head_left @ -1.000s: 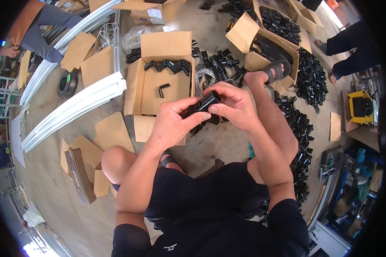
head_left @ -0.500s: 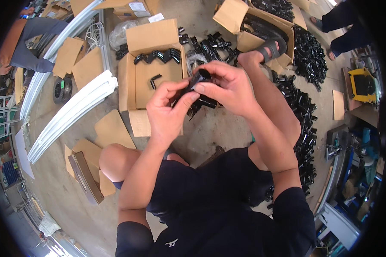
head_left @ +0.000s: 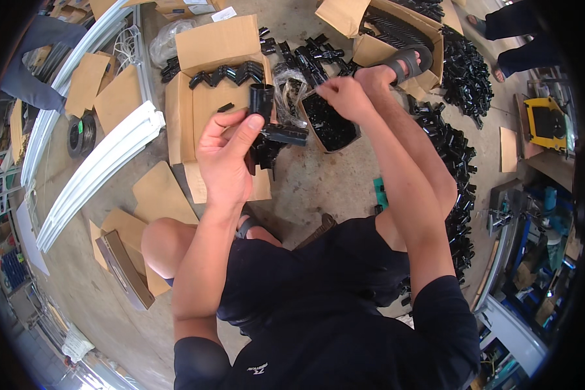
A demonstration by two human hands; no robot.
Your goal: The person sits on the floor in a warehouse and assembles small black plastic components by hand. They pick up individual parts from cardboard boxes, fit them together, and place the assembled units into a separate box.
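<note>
Fitting (head_left: 261, 101), black and tubular with a side arm pointing right, is held up by the left hand (head_left: 226, 146), thumb and fingers closed round its lower part, near side of the open carton (head_left: 216, 36). Right hand (head_left: 346, 97) is placed at the far right edge of the small box (head_left: 337, 149), fingers bunched together; whether anything is pinched there cannot be told. Small box is filled with fine black parts (head_left: 328, 120). Progress, as far as shown: a row of angled black pieces (head_left: 227, 75) is laid along the far wall of the carton, and one short dark piece (head_left: 225, 107) is seen lower down inside, partly screened by the left hand. Held piece is not yet set down; whether it is fully assembled cannot be judged. Plenty is left outside the carton: loose black fittings (head_left: 318, 55) are scattered on the floor beyond the small box, and a long heap (head_left: 458, 188) is spread beside the right leg. Crumpled clear plastic (head_left: 289, 94) is wedged between carton and small box. Overall, the work is judged to be partway through.
</note>
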